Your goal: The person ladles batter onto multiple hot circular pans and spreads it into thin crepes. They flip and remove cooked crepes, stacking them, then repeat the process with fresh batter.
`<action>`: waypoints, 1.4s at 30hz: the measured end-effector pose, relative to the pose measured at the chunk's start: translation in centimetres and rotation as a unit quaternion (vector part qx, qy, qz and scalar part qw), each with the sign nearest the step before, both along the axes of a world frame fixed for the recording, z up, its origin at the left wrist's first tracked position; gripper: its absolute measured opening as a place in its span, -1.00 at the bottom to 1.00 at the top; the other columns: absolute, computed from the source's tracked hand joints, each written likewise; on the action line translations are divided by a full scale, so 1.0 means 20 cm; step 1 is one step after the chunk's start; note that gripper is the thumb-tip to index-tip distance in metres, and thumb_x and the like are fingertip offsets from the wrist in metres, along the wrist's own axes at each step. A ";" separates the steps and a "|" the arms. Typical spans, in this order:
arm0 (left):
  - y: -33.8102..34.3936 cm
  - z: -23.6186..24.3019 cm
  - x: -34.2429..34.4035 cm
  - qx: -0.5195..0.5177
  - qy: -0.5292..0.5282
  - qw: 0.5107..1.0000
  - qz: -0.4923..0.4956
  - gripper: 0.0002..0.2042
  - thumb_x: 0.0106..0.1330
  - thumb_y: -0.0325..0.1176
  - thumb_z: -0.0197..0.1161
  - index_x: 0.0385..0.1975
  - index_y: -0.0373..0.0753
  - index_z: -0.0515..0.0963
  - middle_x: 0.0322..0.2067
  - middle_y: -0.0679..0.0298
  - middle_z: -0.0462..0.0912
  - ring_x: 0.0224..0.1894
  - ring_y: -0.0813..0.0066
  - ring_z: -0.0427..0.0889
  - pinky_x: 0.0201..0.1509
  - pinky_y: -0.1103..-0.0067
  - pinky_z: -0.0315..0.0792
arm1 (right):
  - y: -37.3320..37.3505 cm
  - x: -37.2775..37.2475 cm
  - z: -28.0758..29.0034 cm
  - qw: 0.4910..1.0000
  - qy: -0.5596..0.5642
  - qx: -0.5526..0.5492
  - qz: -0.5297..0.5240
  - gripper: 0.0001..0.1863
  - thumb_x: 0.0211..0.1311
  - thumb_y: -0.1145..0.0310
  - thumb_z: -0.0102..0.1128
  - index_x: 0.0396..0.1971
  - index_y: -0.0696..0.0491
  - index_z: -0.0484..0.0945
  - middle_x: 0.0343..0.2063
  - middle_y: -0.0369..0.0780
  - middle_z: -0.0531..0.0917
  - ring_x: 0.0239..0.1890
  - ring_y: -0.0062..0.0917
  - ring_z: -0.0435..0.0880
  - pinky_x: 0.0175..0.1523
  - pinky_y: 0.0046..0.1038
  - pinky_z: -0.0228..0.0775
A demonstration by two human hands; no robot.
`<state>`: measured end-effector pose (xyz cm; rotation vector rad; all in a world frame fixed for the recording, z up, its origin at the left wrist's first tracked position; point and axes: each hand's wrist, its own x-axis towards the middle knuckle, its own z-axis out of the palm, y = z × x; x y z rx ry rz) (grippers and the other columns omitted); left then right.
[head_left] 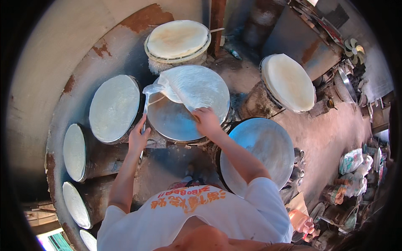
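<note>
Apparently partway: pale layer (197, 85) covers griddle (171, 121) on far side, near side bare; left hand (138, 136) grips slim-handled tool (146, 104), right hand (206, 121) clasps small brown piece (195, 118).

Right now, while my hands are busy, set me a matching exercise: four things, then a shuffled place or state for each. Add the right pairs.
Things
1. Left hand
2. Right hand
3. Griddle below the right forearm
4. Fan

Places and states
A. Surface with no white sheet on it
B. Upper right of the picture
C. Gripping a slim handle
D. At the edge of a pale sheet

Pairs: 1-C, 2-D, 3-A, 4-B
</note>
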<state>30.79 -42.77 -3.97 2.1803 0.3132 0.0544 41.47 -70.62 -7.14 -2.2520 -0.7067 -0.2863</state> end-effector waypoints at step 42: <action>0.06 0.79 -0.12 -0.398 0.183 0.892 0.114 -0.45 0.36 -0.41 -0.05 0.35 0.04 0.03 -0.71 0.46 0.18 -0.80 0.75 0.13 -0.79 0.72 0.09 | -0.34 0.52 0.11 0.930 0.256 -0.035 0.261 -0.62 -0.22 0.57 0.26 -0.25 0.02 0.65 -0.31 -0.22 0.64 -0.43 -0.50 0.58 -0.28 -0.48 0.45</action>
